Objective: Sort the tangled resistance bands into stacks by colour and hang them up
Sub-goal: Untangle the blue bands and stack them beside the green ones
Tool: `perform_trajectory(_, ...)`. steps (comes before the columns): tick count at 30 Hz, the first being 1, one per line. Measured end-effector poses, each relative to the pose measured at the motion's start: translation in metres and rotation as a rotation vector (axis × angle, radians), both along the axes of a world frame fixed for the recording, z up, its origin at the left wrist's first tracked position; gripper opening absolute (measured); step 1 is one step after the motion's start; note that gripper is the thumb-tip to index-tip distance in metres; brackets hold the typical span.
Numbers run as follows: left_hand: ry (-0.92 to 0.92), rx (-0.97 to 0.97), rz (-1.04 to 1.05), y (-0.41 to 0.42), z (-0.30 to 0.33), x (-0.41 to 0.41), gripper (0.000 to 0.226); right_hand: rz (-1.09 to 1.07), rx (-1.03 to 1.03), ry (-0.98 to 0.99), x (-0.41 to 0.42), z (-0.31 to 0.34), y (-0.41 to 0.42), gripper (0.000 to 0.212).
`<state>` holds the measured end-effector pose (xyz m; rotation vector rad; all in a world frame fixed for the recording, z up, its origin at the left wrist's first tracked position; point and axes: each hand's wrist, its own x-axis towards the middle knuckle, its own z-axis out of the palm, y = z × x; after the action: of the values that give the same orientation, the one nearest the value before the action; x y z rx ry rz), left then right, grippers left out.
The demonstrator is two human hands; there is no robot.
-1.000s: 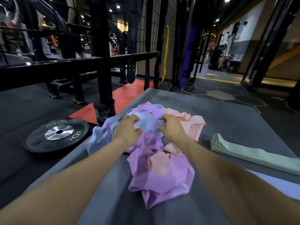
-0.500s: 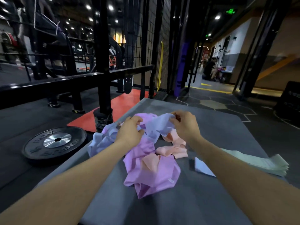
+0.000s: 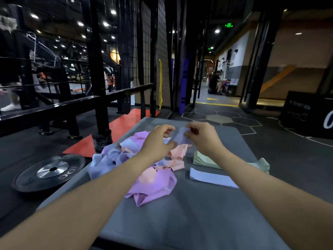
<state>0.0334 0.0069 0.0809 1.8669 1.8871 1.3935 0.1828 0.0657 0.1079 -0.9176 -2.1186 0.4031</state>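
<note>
A tangled pile of resistance bands point(image 3: 144, 170) in purple, pale blue and pink lies on a grey padded bench point(image 3: 189, 222). Above its far side, my left hand point(image 3: 158, 141) and my right hand point(image 3: 201, 138) both pinch one pale blue band point(image 3: 181, 137), which is lifted off the pile and stretched between them. To the right of the pile lie a flat pale blue band point(image 3: 212, 177) and a neat stack of green bands point(image 3: 207, 159), partly hidden by my right forearm.
A black weight plate point(image 3: 50, 170) lies on the floor left of the bench. A black rack frame point(image 3: 100, 87) and an orange mat point(image 3: 122, 129) stand beyond it. A black box point(image 3: 306, 112) sits at far right; people sit in the far corridor.
Both hands have risen and moved away from me with the pale blue band, pulling it up out of the pile. The camera tilted up, so the bench sits lower in view.
</note>
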Motion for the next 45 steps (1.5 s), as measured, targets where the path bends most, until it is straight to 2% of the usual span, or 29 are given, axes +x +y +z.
perform_trajectory(5, -0.053, 0.011, -0.101, -0.011, 0.008, 0.021, 0.042, 0.056, 0.059, -0.126, 0.027, 0.01, -0.012, 0.02)
perform_trajectory(10, -0.064, -0.023, -0.192, -0.018, 0.017, 0.042, 0.031, 0.089, 0.067, -0.112, 0.048, 0.017, -0.02, 0.019)
perform_trajectory(13, -0.06, -0.079, -0.216, -0.019, 0.019, 0.052, 0.017, 0.076, 0.06, -0.071, 0.058, 0.02, -0.021, 0.014)
perform_trajectory(18, -0.232, -0.151, -0.281, -0.016, 0.012, 0.069, 0.009, 0.082, -0.044, 0.055, 0.073, 0.02, -0.023, 0.018)
perform_trajectory(24, -0.426, -0.143, -0.244, -0.013, 0.002, 0.082, 0.003, 0.096, -0.243, 0.21, 0.084, 0.002, -0.022, 0.018)
perform_trajectory(28, -0.662, -0.084, -0.199, -0.015, -0.001, 0.082, 0.01, 0.095, -0.399, 0.186, 0.084, -0.022, -0.025, 0.027)
perform_trajectory(31, -0.752, -0.071, -0.205, -0.02, -0.002, 0.081, 0.013, 0.081, -0.428, 0.157, 0.078, -0.032, -0.029, 0.016)
perform_trajectory(34, -0.755, -0.087, -0.192, -0.023, -0.006, 0.077, 0.012, 0.042, -0.396, 0.095, 0.07, -0.037, -0.025, 0.028)
perform_trajectory(37, -0.734, -0.101, -0.199, -0.024, -0.006, 0.072, 0.016, 0.033, -0.363, -0.005, 0.068, -0.036, -0.02, 0.016)
perform_trajectory(40, -0.647, -0.125, -0.24, -0.022, -0.002, 0.072, 0.022, 0.046, -0.357, -0.072, 0.077, -0.03, -0.017, 0.013)
perform_trajectory(45, -0.593, -0.111, -0.298, -0.009, 0.003, 0.093, 0.018, 0.037, -0.368, -0.081, 0.103, -0.019, -0.015, 0.006)
